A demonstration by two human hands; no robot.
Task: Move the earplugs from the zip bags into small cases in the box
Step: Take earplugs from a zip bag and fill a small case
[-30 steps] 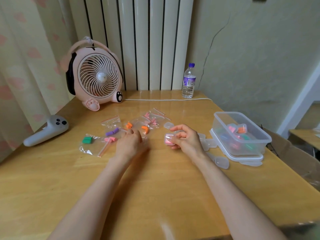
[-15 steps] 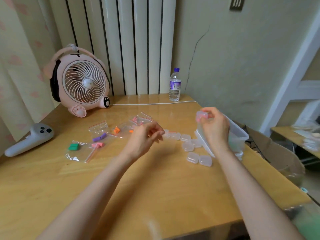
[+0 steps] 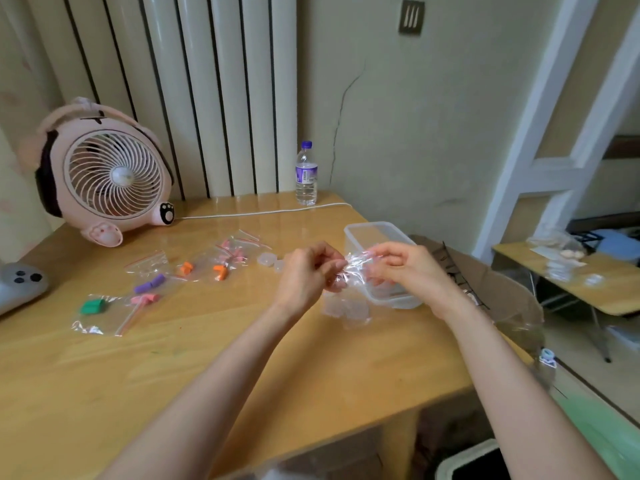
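Note:
My left hand (image 3: 308, 275) and my right hand (image 3: 401, 268) are raised together over the table, both pinching a crumpled clear zip bag (image 3: 355, 268) stretched between them. Behind the bag stands the clear plastic box (image 3: 372, 232) near the table's right edge. Small clear cases (image 3: 346, 308) lie blurred under my hands, and two more cases (image 3: 268, 259) lie further back. To the left lie several zip bags holding earplugs: green (image 3: 91, 306), pink (image 3: 143, 300), purple (image 3: 149, 284), orange (image 3: 221, 270) and pink ones (image 3: 230, 251).
A pink desk fan (image 3: 104, 174) stands at the back left, its white cable (image 3: 259, 212) running to the wall. A water bottle (image 3: 306, 174) stands at the back. A grey controller (image 3: 20, 282) lies at the left edge. A cardboard box (image 3: 495, 289) sits beside the table's right side.
My right hand no longer holds the pink-filled case over the box. It has come back toward my left hand, and both now pinch a clear zip bag. The camera has turned right.

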